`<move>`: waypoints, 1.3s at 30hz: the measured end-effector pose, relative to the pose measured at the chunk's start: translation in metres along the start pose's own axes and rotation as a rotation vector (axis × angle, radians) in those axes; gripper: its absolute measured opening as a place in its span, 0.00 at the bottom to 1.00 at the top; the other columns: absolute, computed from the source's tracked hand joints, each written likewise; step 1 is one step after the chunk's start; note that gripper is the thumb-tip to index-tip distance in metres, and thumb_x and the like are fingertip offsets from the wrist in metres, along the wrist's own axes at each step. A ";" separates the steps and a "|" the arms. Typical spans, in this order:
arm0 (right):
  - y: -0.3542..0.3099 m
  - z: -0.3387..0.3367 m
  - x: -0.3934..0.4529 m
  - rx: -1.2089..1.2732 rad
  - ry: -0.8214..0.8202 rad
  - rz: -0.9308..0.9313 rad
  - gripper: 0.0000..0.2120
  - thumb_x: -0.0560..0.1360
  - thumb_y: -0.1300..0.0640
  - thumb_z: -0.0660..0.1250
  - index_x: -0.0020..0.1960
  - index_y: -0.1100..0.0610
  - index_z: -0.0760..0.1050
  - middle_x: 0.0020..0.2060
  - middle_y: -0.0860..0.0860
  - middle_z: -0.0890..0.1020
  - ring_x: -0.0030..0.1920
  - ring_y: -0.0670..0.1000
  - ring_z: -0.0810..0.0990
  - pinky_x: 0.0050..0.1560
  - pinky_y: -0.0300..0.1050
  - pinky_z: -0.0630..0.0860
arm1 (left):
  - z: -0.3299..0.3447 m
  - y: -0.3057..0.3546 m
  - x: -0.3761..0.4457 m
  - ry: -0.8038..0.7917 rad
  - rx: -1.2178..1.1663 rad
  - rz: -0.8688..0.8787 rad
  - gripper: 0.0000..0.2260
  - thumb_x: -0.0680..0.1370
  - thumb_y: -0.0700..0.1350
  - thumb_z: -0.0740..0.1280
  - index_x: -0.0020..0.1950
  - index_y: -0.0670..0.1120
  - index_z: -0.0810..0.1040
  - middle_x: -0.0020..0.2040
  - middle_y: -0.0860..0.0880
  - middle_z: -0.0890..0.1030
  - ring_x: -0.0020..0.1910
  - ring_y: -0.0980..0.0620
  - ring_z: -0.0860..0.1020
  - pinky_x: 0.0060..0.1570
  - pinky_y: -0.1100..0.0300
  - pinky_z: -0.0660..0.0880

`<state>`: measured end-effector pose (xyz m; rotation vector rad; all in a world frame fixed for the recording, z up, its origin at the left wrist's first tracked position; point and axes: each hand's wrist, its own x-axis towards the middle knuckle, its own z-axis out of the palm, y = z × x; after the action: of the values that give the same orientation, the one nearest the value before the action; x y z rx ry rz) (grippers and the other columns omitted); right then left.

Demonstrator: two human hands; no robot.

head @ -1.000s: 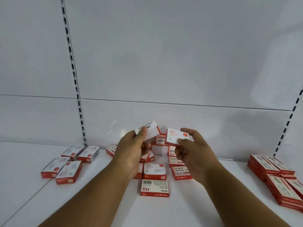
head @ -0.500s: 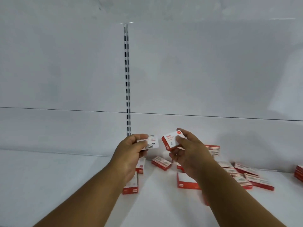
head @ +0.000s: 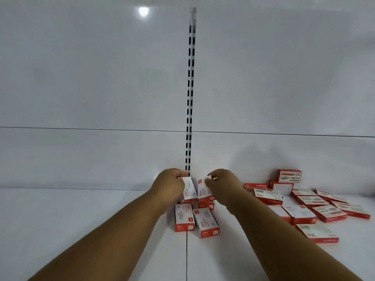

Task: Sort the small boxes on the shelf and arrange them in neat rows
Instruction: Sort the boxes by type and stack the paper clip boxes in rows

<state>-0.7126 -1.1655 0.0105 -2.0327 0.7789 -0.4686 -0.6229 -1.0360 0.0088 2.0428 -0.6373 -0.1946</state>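
Two bare forearms reach out across a white shelf [head: 81, 230], where half a second ago the hands hovered well above it, each holding a small box up at chest height. Both hands have since come down and forward to the back of the shelf.

Nearest the onlooker, two red-and-white boxes lie flat side by side: the left flat box [head: 184, 220] and the right flat box [head: 206, 222], the second slightly askew, their edges touching or nearly so.

Just behind them, the left hand [head: 169, 186] grips a white-faced box [head: 189, 189] with fingers curled over its top edge, the box tilted and sitting on or just above another box below it; which, cannot be told. The right hand [head: 221, 184] pinches a second white-faced box [head: 204, 190] between thumb and fingertips, close beside the first. The two held boxes stand almost touching, directly in front of the slotted upright strip [head: 189, 98] on the back wall [head: 101, 78].

To the right, a loose scatter of boxes [head: 316, 207] lies unsorted at mixed angles, now much closer in the frame than before. One box [head: 289, 176] at the far back stands upright against the wall.
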 end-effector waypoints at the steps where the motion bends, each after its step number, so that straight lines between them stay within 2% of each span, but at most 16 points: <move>1: 0.000 0.003 0.002 -0.127 0.013 -0.023 0.14 0.80 0.53 0.63 0.64 0.55 0.75 0.48 0.51 0.82 0.42 0.49 0.83 0.35 0.40 0.80 | 0.002 -0.003 0.002 -0.020 0.068 0.026 0.15 0.80 0.39 0.60 0.62 0.52 0.79 0.58 0.51 0.81 0.47 0.51 0.83 0.42 0.56 0.83; 3: 0.002 0.006 0.004 -0.373 0.051 -0.053 0.14 0.79 0.50 0.63 0.62 0.55 0.75 0.46 0.49 0.81 0.42 0.48 0.81 0.40 0.42 0.79 | 0.007 -0.007 0.003 -0.019 0.203 0.083 0.13 0.80 0.42 0.62 0.62 0.52 0.77 0.58 0.51 0.80 0.48 0.51 0.83 0.44 0.56 0.83; 5: 0.003 0.007 0.004 -0.502 0.076 -0.053 0.13 0.78 0.47 0.64 0.59 0.54 0.74 0.43 0.48 0.78 0.43 0.48 0.79 0.43 0.43 0.77 | 0.011 -0.009 0.002 0.036 0.310 0.133 0.12 0.79 0.44 0.65 0.62 0.53 0.77 0.59 0.51 0.79 0.50 0.52 0.82 0.45 0.59 0.81; 8: 0.003 0.006 0.003 -0.560 0.131 -0.066 0.16 0.77 0.45 0.67 0.59 0.52 0.72 0.44 0.47 0.76 0.43 0.48 0.77 0.42 0.42 0.76 | 0.010 -0.007 -0.002 0.157 0.431 0.250 0.14 0.77 0.46 0.69 0.62 0.53 0.77 0.58 0.52 0.79 0.54 0.53 0.78 0.51 0.58 0.79; 12: 0.000 0.001 0.000 -0.523 0.230 -0.139 0.17 0.78 0.45 0.65 0.62 0.52 0.72 0.51 0.49 0.79 0.46 0.49 0.80 0.47 0.45 0.80 | 0.011 0.004 -0.013 0.184 0.493 0.365 0.17 0.77 0.46 0.70 0.65 0.52 0.74 0.60 0.52 0.79 0.57 0.52 0.76 0.56 0.59 0.76; 16: 0.003 -0.022 -0.005 -0.531 0.287 -0.200 0.13 0.79 0.49 0.64 0.61 0.52 0.74 0.54 0.50 0.80 0.46 0.49 0.78 0.46 0.42 0.76 | 0.019 0.019 -0.020 0.076 0.501 0.412 0.20 0.75 0.45 0.72 0.66 0.53 0.73 0.62 0.52 0.78 0.59 0.51 0.76 0.59 0.57 0.77; 19: 0.011 -0.053 -0.009 -0.526 0.326 -0.205 0.11 0.79 0.52 0.64 0.60 0.52 0.75 0.54 0.50 0.81 0.49 0.51 0.78 0.45 0.43 0.71 | 0.025 0.030 -0.022 -0.003 0.468 0.463 0.19 0.76 0.39 0.69 0.65 0.53 0.74 0.60 0.53 0.79 0.57 0.51 0.76 0.57 0.56 0.78; 25: 0.040 -0.105 -0.017 -0.546 0.336 -0.193 0.10 0.78 0.57 0.63 0.59 0.53 0.77 0.54 0.52 0.80 0.52 0.52 0.78 0.54 0.46 0.76 | 0.057 0.051 -0.016 -0.085 0.517 0.531 0.22 0.73 0.33 0.64 0.62 0.53 0.76 0.57 0.52 0.79 0.55 0.50 0.75 0.53 0.52 0.77; 28: 0.053 -0.120 -0.016 -0.591 0.280 -0.217 0.11 0.79 0.59 0.62 0.59 0.54 0.78 0.55 0.51 0.80 0.53 0.52 0.78 0.55 0.45 0.75 | 0.080 0.062 -0.014 -0.081 0.612 0.550 0.24 0.72 0.32 0.63 0.64 0.52 0.76 0.59 0.50 0.80 0.58 0.48 0.75 0.57 0.52 0.75; 32: 0.068 -0.138 -0.006 -0.668 0.133 -0.250 0.13 0.78 0.60 0.63 0.61 0.53 0.79 0.57 0.49 0.81 0.56 0.50 0.78 0.59 0.45 0.76 | 0.104 0.075 -0.010 -0.086 0.918 0.566 0.21 0.74 0.37 0.63 0.66 0.52 0.75 0.61 0.48 0.79 0.60 0.45 0.75 0.59 0.51 0.71; 34: 0.073 -0.146 0.001 -0.673 0.089 -0.271 0.13 0.78 0.58 0.64 0.61 0.52 0.78 0.58 0.49 0.81 0.57 0.50 0.77 0.61 0.47 0.75 | 0.111 0.078 -0.005 -0.127 1.000 0.536 0.20 0.76 0.40 0.63 0.65 0.54 0.75 0.61 0.48 0.79 0.61 0.44 0.75 0.60 0.51 0.69; 39: 0.087 -0.156 0.013 -0.805 -0.140 -0.271 0.18 0.75 0.48 0.67 0.64 0.51 0.77 0.58 0.49 0.81 0.56 0.51 0.77 0.58 0.49 0.77 | 0.126 0.074 0.001 -0.204 0.995 0.449 0.20 0.78 0.47 0.61 0.68 0.64 0.72 0.64 0.52 0.78 0.63 0.45 0.73 0.62 0.48 0.65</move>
<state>-0.8248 -1.3047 0.0222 -2.9063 0.6620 -0.1540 -0.6962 -1.1621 0.0034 2.7371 -1.5170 0.2383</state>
